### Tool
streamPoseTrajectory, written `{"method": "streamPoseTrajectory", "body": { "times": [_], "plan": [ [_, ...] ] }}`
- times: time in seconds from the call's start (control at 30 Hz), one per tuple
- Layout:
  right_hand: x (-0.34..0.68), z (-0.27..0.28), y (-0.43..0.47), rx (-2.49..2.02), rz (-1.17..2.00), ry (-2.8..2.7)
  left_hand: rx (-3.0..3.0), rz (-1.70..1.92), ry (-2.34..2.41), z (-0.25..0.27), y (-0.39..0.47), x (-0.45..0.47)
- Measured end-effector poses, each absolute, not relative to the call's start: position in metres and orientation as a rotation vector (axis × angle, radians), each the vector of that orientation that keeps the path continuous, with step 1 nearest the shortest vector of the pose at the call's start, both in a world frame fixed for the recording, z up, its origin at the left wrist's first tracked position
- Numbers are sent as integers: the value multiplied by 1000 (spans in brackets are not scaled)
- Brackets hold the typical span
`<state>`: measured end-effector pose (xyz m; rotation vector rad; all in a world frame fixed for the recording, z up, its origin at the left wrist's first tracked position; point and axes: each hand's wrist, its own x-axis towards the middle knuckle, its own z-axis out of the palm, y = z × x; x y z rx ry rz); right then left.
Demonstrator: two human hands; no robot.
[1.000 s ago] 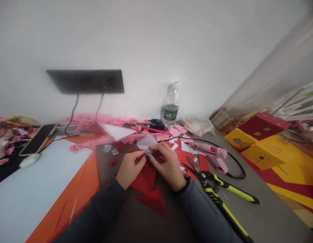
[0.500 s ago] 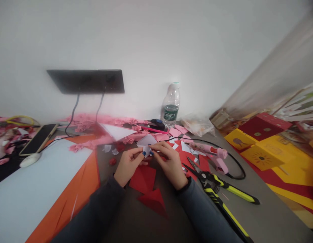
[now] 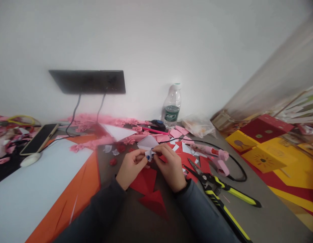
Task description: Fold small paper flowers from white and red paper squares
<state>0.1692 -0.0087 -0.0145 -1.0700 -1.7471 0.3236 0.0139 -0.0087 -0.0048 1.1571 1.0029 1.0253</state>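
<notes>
Between both hands is a small piece of folded white paper [image 3: 150,154], pinched at its edges. My left hand [image 3: 131,167] grips it from the left, thumb on top, fingers curled behind. From the right, my right hand [image 3: 170,165] pinches it with thumb and forefinger. Just beyond the fingertips lies a larger white paper sheet [image 3: 145,142]. Below the hands, a red paper square [image 3: 145,181] rests on the grey table, and a folded red paper piece [image 3: 155,201] sits nearer to me. A small red paper flower [image 3: 112,162] lies left of my left hand.
Yellow-handled shears [image 3: 209,179] lie open at the right, beside a pink glue gun [image 3: 218,158] with a black cord. A water bottle [image 3: 172,111] stands by the wall. Orange and white sheets [image 3: 90,172], a phone [image 3: 40,139] and a mouse [image 3: 30,160] are left.
The fingers have shifted on the small white paper, which now looks more folded, with points sticking out. Both hands stay in nearly the same place.
</notes>
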Motion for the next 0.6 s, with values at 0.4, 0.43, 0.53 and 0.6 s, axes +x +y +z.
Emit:
{"method": "streamPoseTrajectory", "body": {
  "times": [0.4, 0.43, 0.53, 0.6],
  "plan": [
    [173, -15, -6, -972, 208, -1903, 892, 1112, 975, -4, -3, 13],
    [173, -15, -6, -966, 213, -1903, 884, 1115, 974, -4, -4, 13],
    [174, -15, -6, -940, 233, -1911, 878, 1134, 979, -3, -4, 12],
    [175, -15, -6, -923, 260, -1919, 891, 1144, 986, -4, -4, 11]
  ]
}}
